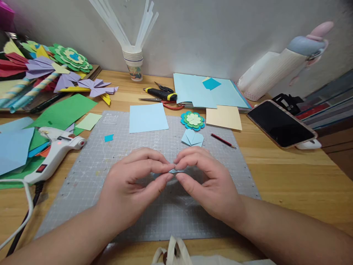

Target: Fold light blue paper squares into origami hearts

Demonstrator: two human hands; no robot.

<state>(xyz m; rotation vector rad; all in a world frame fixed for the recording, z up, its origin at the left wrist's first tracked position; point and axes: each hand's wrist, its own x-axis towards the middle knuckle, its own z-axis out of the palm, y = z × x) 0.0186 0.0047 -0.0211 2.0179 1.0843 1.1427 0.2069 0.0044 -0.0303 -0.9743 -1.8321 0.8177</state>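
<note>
A small folded piece of light blue paper (176, 171) is pinched between the fingertips of both hands, mostly hidden by them. My left hand (138, 180) grips its left end with thumb and fingers. Opposite it, my right hand (208, 180) closes on the right end. Both are held over the grey cutting mat (91, 198). Just beyond the fingers lies a folded light blue paper heart (192, 138). Behind that rests a layered blue and green paper flower (193, 120). A square light blue sheet (149, 117) lies at the mat's far edge.
A white glue gun (55, 151) with its cord lies at left, near green paper (66, 112). Scissors (173, 105), a black and yellow cutter (161, 93) and a paper cup of white sticks (134, 64) stand or lie behind. A pencil (223, 140) and phone (281, 123) are at right.
</note>
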